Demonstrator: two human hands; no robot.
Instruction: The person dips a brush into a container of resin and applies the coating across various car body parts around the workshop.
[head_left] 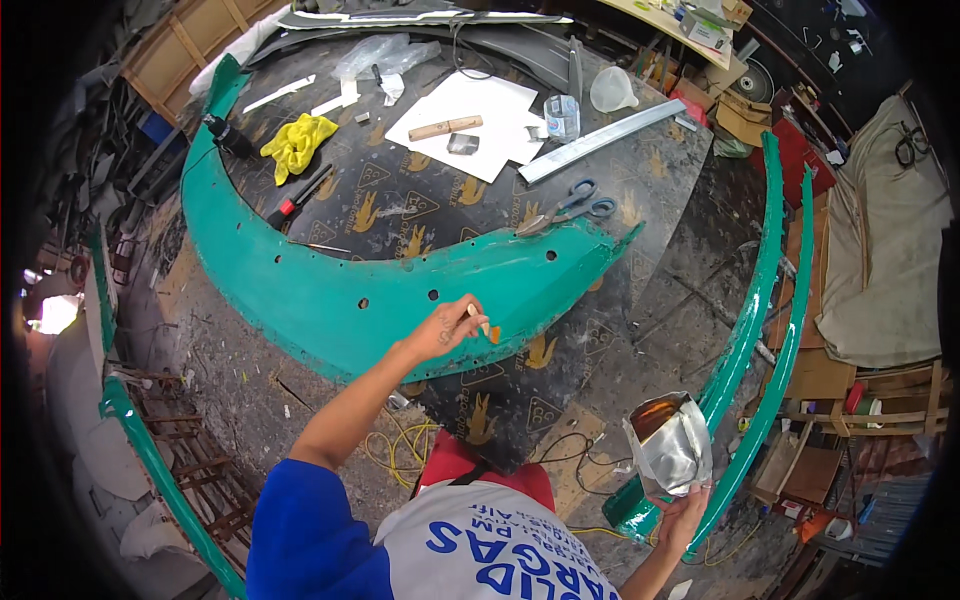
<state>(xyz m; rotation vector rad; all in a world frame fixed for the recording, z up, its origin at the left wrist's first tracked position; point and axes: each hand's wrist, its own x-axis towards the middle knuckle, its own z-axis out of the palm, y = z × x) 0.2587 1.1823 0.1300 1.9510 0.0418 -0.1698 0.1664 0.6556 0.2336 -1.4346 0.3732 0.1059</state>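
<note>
My left hand [450, 326] is closed around the light handle of a small brush [484, 318]. Its orange-brown bristles touch, or hover just over, a long curved teal panel [310, 290]. Several dark round holes run through this panel. Low on the right, my right hand [684, 512] grips the bottom of an open silver foil-like container [685, 460]. An amber tint shows on its inner wall; how much it holds I cannot tell. Scissors with blue-grey handles [572, 206] lie at the panel's far right edge.
On the dark table lie a yellow cloth [298, 148], a red-and-black tool [298, 197], white paper [490, 105] with a wooden piece [445, 127], a clear plastic tub [562, 118] and a metal bar [600, 142]. Long teal strips [752, 310] stand at right. Cables [402, 448] trail below.
</note>
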